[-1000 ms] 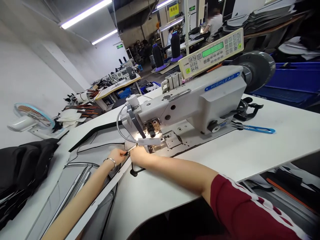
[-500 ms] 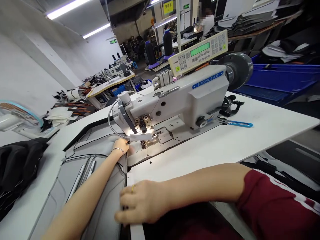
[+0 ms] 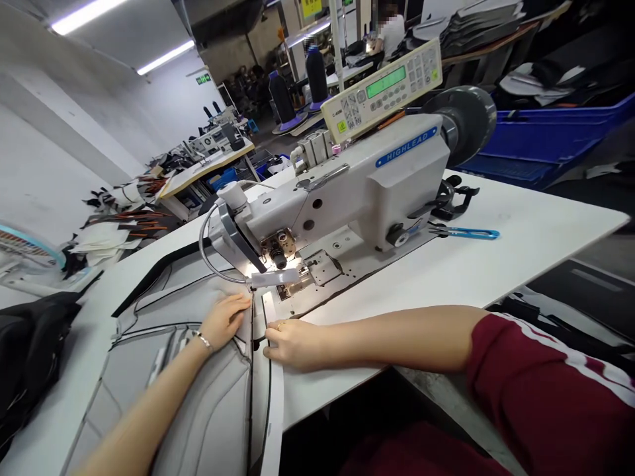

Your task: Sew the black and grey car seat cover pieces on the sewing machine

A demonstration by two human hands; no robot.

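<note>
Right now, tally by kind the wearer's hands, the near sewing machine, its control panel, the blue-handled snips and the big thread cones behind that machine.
Left hand and right hand: 2
Near sewing machine: 1
Control panel: 1
Blue-handled snips: 1
Black thread cones: 2
Total: 7

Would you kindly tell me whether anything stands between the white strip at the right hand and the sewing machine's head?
The small lamp appears between the white strip and the sewing machine's head; whether it truly obstructs, I cannot tell.
</note>
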